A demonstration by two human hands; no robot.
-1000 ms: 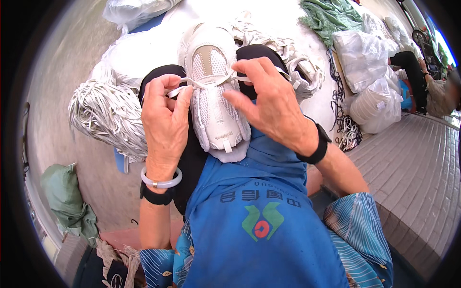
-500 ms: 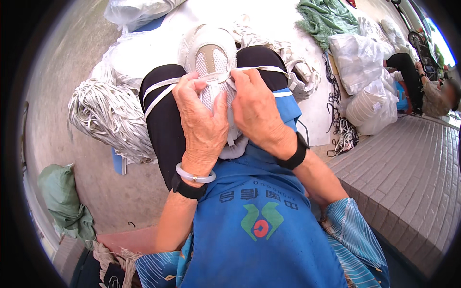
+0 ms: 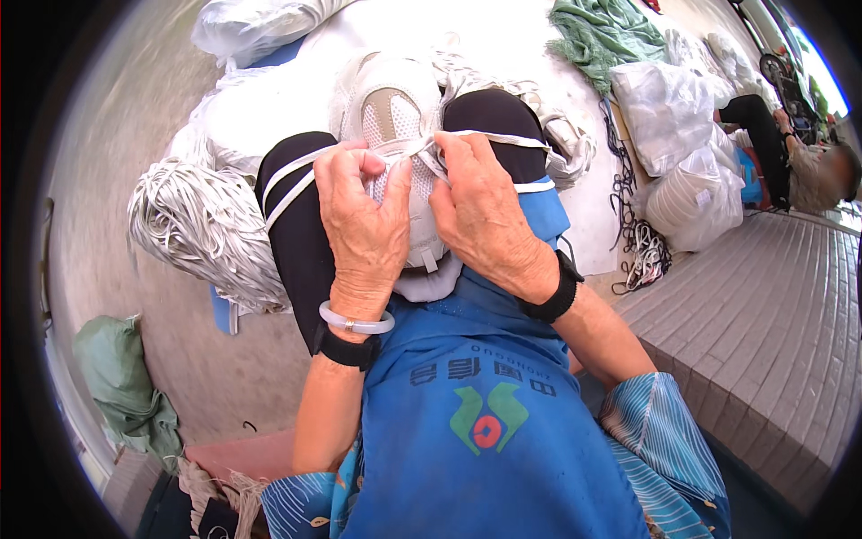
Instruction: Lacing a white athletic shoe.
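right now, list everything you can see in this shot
shoe: one, white mesh, on the lap between the knees, toe pointing away
shoelace: one, white flat, pulled across the shoe and out over both knees
lace bundle: one, white, on the ground left of the knee
plastic bags: several, clear or white, stuffed, at right
green cloth: one heap, top right
green sack: one, lower left
dark cords: a tangle, by the tiled step
other person: one, seated, far right
apron: one, blue, on the person's chest
left hand: pinching lace over the shoe, pale bangle on the wrist
right hand: pinching lace, black band on the wrist
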